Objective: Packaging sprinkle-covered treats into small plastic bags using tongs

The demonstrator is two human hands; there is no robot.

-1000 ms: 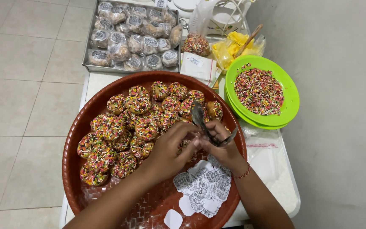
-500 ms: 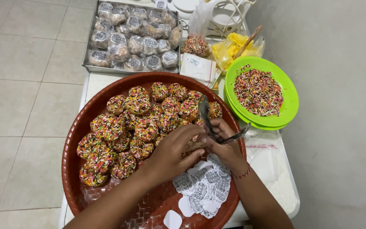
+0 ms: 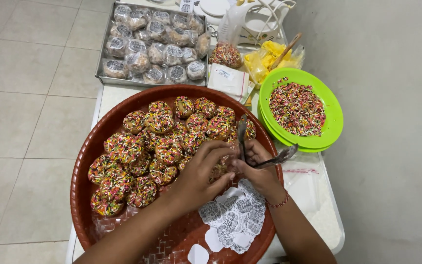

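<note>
A big round brown woven tray (image 3: 90,161) holds several sprinkle-covered doughnuts (image 3: 158,142). My left hand (image 3: 200,173) curls around a small clear bag with a doughnut in it (image 3: 219,170), near the tray's middle. My right hand (image 3: 257,168) grips metal tongs (image 3: 255,149) and also touches the bag; the tongs' arms stick up and to the right. A pile of white round stickers (image 3: 233,220) lies on the tray just below my hands.
A green plate (image 3: 329,98) of coloured sprinkles sits to the right. A metal tray (image 3: 102,56) of wrapped doughnuts stands at the far end, beside a yellow bag (image 3: 269,56) and a white mixer (image 3: 255,17). Clear bags (image 3: 308,188) lie on the white table's right side. Tiled floor lies left.
The tongs in my right hand have tilted and swung out to the right. Both hands have stayed together over the bag near the tray's middle.
</note>
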